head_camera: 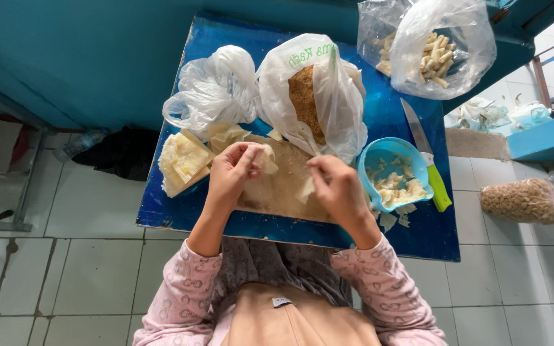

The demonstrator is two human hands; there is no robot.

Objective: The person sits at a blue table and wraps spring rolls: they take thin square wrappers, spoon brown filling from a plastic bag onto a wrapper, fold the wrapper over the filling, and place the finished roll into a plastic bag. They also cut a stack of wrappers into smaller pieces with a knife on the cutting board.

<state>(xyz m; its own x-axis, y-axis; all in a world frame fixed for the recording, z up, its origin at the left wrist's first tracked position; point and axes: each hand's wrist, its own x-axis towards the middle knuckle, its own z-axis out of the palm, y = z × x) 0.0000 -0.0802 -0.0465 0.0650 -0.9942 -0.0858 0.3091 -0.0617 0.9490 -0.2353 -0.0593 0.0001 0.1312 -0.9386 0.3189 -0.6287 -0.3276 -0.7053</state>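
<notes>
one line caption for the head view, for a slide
Left hand pinches a pale dough wrapper over a blue table, right hand holding another piece beside a blue bowl.

A teal wall stood beyond the hands. Pale floor tiles lay below and to both sides. A blue bench was far to the right, in daylight.
</notes>
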